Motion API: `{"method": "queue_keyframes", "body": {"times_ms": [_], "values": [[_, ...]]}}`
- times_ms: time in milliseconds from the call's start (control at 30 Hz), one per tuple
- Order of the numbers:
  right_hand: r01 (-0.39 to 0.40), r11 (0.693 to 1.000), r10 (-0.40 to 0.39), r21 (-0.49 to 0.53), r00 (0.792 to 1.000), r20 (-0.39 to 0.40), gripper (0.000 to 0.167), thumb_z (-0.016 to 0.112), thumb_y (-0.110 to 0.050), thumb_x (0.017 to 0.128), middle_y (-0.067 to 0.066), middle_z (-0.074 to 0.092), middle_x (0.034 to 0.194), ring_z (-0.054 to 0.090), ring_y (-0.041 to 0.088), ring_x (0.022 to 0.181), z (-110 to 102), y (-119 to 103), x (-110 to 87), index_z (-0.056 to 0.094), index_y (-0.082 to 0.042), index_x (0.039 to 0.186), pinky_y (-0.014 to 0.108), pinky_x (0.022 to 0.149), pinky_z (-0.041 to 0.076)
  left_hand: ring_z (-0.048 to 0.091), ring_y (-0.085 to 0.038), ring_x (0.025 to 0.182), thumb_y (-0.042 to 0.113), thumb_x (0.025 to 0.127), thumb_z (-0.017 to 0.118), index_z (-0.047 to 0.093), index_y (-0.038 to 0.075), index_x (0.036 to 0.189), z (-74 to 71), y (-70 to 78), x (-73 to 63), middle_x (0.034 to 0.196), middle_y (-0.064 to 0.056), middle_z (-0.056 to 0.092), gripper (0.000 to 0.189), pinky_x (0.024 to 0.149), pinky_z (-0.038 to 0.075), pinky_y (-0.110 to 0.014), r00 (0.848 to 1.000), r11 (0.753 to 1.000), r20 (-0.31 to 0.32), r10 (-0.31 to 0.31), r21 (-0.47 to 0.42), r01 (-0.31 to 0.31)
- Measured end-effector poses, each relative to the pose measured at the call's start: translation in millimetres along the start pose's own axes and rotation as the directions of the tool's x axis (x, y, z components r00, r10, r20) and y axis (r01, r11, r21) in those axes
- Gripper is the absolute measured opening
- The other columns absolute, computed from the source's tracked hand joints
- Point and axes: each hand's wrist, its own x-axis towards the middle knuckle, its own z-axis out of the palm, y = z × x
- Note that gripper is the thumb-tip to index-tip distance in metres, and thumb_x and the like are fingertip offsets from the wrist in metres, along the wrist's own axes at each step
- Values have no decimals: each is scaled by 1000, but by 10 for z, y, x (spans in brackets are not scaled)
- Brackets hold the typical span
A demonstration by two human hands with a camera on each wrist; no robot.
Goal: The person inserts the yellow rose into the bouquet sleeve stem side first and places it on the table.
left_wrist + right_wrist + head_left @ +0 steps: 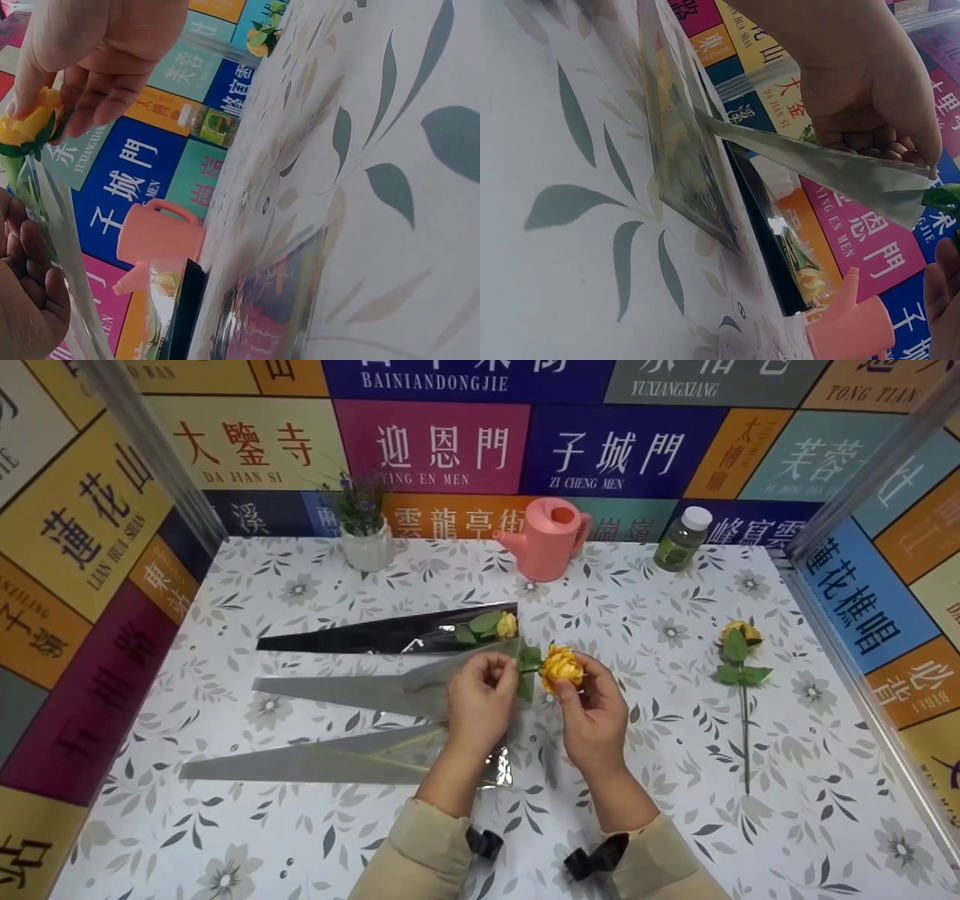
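Note:
My right hand [596, 716] holds a yellow artificial rose [561, 666] by its bloom, thumb on the near side of the petals. Its green leaves are at the mouth of a long, tapered grey flower sleeve [352, 690], and the stem runs into the sleeve. Near that mouth, my left hand [484, 701] pinches the sleeve's edge between thumb and fingers. In the right wrist view the sleeve [840, 169] slants up off the table, narrow end down. The left wrist view shows the bloom [34, 120] just above the sleeve's opening.
Behind lies a black sleeve [360, 634] with a yellow rose [507, 624] inside. Another grey sleeve [300, 761] lies nearer me. A loose yellow rose [742, 660] lies at right. Along the back stand a potted plant [367, 544], a pink watering can [544, 544] and a white-capped bottle [679, 544].

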Motion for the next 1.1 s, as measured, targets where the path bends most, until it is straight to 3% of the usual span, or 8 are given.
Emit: {"method": "queue_keyframes", "body": {"times_ms": [367,700,900,1100], "values": [[-40,998,41,-41,998,41,33,67,13,96,28,69,118,65,12,88,-14,30,-25,62,12,129,19,73,55,55,-9,66,4,92,75,73,4,88,-7,-22,3,72,2,64,5,59,48,-22,999,999,-11,37,18,-37],[-79,989,92,-122,990,109,29,74,8,94,19,73,115,65,12,92,21,74,-90,68,7,122,22,70,54,59,-8,66,10,94,76,74,6,90,-9,7,-25,75,2,68,7,60,51,-24,997,993,50,56,103,-61],[-81,989,94,-126,990,103,29,74,8,93,21,65,127,63,17,98,42,76,-83,72,5,122,23,70,55,59,-8,65,12,95,76,74,6,90,-8,19,-28,75,2,68,9,59,50,-24,997,990,54,55,125,-62],[-152,971,175,-186,978,117,27,77,2,94,20,59,139,62,18,108,42,103,-81,76,0,121,22,72,54,58,-8,63,12,95,76,74,5,91,1,28,-43,74,2,68,8,57,49,-24,996,991,59,66,115,-73]]}}
